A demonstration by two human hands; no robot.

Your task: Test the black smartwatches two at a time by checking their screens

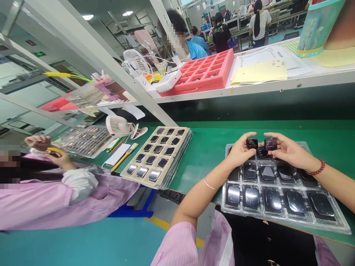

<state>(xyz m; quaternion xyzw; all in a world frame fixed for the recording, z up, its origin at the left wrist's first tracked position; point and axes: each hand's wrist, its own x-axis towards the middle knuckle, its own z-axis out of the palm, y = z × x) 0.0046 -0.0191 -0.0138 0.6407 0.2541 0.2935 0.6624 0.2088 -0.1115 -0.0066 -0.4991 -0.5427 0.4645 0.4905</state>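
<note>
Over a clear blister tray (340, 227), a dark square glass-faced module (252, 143) pinched between thumb and fingertips of the left hand (238, 151), a matching module (270, 144) likewise in the right hand (291, 149) — both hands nearly closed, fingers firm on the edges. Ten more modules in the tray's two nearest rows, others half hidden under the hands — and fifteen, five rows of three, in a beige tray (138, 180) farther left on the green bench mat (318, 129).
</note>
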